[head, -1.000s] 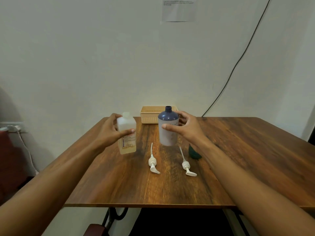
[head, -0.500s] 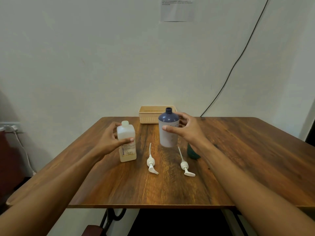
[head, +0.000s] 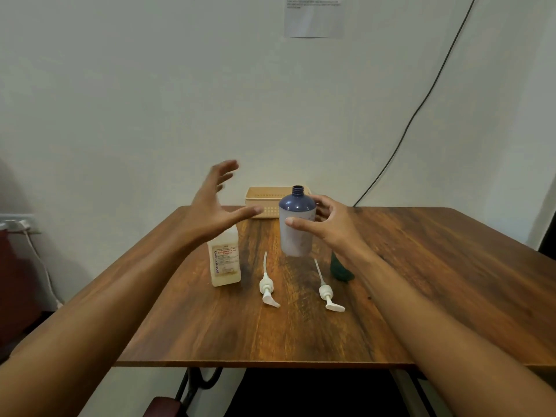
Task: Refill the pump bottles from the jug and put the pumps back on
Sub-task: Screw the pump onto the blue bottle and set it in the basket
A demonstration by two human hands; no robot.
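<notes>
A white square bottle (head: pixel 224 260) with a printed label and yellowish liquid stands on the wooden table (head: pixel 421 266). My left hand (head: pixel 215 203) hovers above it, fingers spread, holding nothing. To its right an uncapped bottle with a blue top (head: pixel 296 224) stands upright, and my right hand (head: pixel 328 224) wraps it, thumb in front and fingers behind. Two white pumps with tubes lie flat in front: one (head: pixel 267 291) left of centre, the other (head: pixel 328 296) to the right. A dark green object (head: pixel 341 272) sits partly hidden behind my right wrist.
A beige slotted basket (head: pixel 260 203) stands against the wall at the table's back edge. A black cable (head: pixel 421 106) runs down the wall to the table's rear. A socket with a white cord (head: pixel 21 225) is at the far left.
My left hand has let go of the white bottle and lifted up with its fingers spread. The white bottle now stands on the table. My right hand stays on the blue-topped bottle.
</notes>
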